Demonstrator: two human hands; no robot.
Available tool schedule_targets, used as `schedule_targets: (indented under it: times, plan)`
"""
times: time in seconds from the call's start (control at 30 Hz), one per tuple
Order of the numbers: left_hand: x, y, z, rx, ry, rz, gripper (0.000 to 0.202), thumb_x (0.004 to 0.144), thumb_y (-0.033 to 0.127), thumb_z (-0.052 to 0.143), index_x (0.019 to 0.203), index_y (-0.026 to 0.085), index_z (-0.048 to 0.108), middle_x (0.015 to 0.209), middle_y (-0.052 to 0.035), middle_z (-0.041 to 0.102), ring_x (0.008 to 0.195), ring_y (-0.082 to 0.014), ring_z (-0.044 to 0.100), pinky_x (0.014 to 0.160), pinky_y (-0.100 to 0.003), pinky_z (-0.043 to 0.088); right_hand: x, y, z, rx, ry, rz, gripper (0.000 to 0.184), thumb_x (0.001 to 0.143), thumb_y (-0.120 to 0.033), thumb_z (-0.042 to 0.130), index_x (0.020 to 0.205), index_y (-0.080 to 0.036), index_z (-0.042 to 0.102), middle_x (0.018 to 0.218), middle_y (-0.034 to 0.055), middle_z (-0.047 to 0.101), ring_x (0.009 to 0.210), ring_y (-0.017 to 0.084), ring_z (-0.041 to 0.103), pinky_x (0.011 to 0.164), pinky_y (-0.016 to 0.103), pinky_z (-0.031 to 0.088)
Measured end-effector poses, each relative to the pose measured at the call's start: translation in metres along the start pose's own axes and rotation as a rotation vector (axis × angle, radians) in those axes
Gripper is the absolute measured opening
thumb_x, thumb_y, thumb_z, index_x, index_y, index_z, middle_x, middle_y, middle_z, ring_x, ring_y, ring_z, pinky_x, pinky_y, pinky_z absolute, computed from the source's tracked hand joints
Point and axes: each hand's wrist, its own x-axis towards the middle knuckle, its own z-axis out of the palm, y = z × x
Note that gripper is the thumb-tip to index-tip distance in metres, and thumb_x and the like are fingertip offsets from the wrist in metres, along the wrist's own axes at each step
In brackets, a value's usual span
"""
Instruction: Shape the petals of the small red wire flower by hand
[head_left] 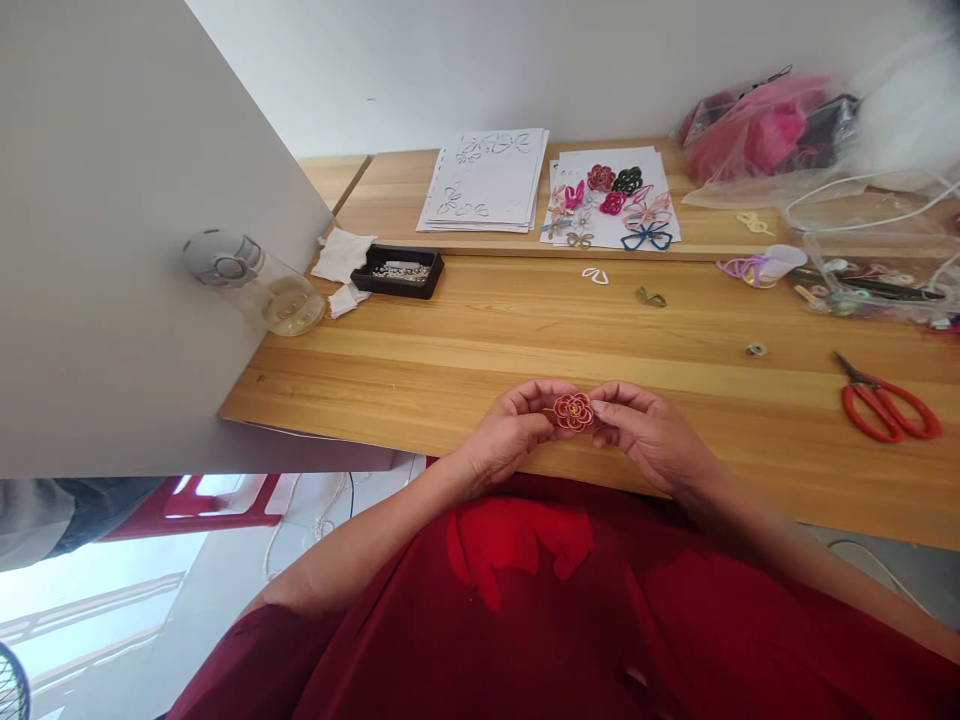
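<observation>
- Left hand [514, 428]: pinches left side of red wire-petal flower [574, 411], thumb and fingers closed on it.
- Right hand [649, 432]: pinches same flower from right side.
- Flower: between both hands, over front edge of wooden desk [465, 350], yellow center facing up toward camera.
- Red-handled scissors [885, 402]: on desk, right of right hand, blades slightly apart.
- Small green piece [651, 297], white loop piece [595, 275]: on desk beyond hands.
- Black tray [429, 285]: beads inside, far left.
- Paper sheet [667, 215]: on raised shelf, several colored flowers on top.
</observation>
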Motion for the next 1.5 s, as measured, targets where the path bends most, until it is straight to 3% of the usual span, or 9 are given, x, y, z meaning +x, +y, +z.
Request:
schedule_targets:
  times: [0.23,0.43,0.6,0.8,0.93,1.03,1.17,1.3,1.5]
  plan:
    - [0.006,-0.012,-0.003,-0.054,-0.001,0.027,0.037,0.065,0.012,0.083,0.099,0.017,0.068,0.099,-0.0039,0.072,0.090,-0.0144,0.068,0.087,-0.030,0.050,0.000,-0.001,0.002,0.048,0.035,0.024,0.034,0.062,-0.043,0.091,0.073,-0.020,0.068,0.076,0.0037,0.063,0.067,0.015,0.055,0.054,0.025,0.048]
    - [0.015,-0.024,-0.002,-0.025,0.053,0.072,0.033,0.062,0.026,0.090,0.085,0.013,0.071,0.089,-0.0020,0.072,0.080,-0.0106,0.065,0.079,-0.025,0.048,-0.002,-0.006,0.009,0.057,0.088,0.057,0.038,0.058,-0.046,0.092,0.072,-0.020,0.067,0.075,0.0041,0.063,0.068,0.016,0.056,0.053,0.024,0.048]
    - [0.018,-0.024,0.000,-0.057,0.056,0.101,0.028,0.064,0.029,0.089,0.079,0.014,0.070,0.084,0.0003,0.071,0.074,-0.0082,0.061,0.073,-0.022,0.046,-0.004,-0.008,0.009,-0.036,0.072,0.081,0.037,0.059,-0.046,0.089,0.070,-0.020,0.064,0.079,0.0047,0.062,0.071,0.017,0.055,0.049,0.023,0.044]
    - [0.019,-0.024,-0.003,-0.151,0.061,-0.017,0.033,0.059,0.023,0.091,0.079,0.014,0.066,0.079,0.0008,0.067,0.068,-0.0075,0.059,0.069,-0.022,0.046,-0.005,-0.008,0.011,-0.214,0.045,0.050,0.031,0.064,-0.043,0.080,0.070,-0.019,0.061,0.076,0.0035,0.059,0.071,0.016,0.052,0.050,0.021,0.042]
    - [0.018,-0.024,-0.007,-0.152,0.061,-0.034,0.036,0.060,0.023,0.091,0.083,0.012,0.066,0.079,0.0000,0.067,0.066,-0.0074,0.060,0.068,-0.021,0.047,-0.006,-0.016,0.009,-0.299,-0.023,0.068,0.032,0.067,-0.043,0.079,0.080,-0.018,0.063,0.076,0.0033,0.060,0.071,0.016,0.053,0.053,0.022,0.044]
    - [0.017,-0.022,-0.007,-0.125,0.068,-0.015,0.035,0.061,0.024,0.091,0.083,0.012,0.067,0.078,0.0000,0.068,0.065,-0.0078,0.061,0.065,-0.021,0.046,-0.007,-0.023,0.005,-0.300,-0.025,0.031,0.036,0.069,-0.046,0.080,0.085,-0.018,0.065,0.082,0.0040,0.061,0.073,0.016,0.054,0.054,0.022,0.044]
    - [0.016,-0.019,-0.007,-0.108,0.042,-0.004,0.033,0.061,0.024,0.091,0.081,0.013,0.068,0.079,-0.0002,0.068,0.064,-0.0080,0.061,0.062,-0.021,0.044,-0.003,-0.026,0.001,-0.341,-0.025,-0.004,0.036,0.071,-0.050,0.078,0.077,-0.017,0.065,0.075,0.0044,0.060,0.070,0.015,0.052,0.054,0.022,0.041]
    - [0.015,-0.017,-0.005,-0.086,-0.001,-0.005,0.034,0.060,0.024,0.091,0.084,0.013,0.071,0.083,-0.0010,0.068,0.065,-0.0079,0.059,0.062,-0.022,0.043,0.000,-0.026,-0.003,-0.425,0.005,-0.024,0.032,0.073,-0.048,0.074,0.076,-0.017,0.066,0.069,0.0040,0.061,0.061,0.013,0.047,0.051,0.023,0.035]
    - [0.015,-0.015,-0.003,-0.076,-0.054,-0.018,0.035,0.059,0.025,0.092,0.086,0.013,0.073,0.081,-0.0012,0.068,0.063,-0.0072,0.056,0.060,-0.022,0.041,0.002,-0.030,-0.005,-0.604,0.049,-0.175,0.025,0.077,-0.043,0.070,0.072,-0.018,0.067,0.066,0.0019,0.059,0.055,0.011,0.044,0.051,0.024,0.033]
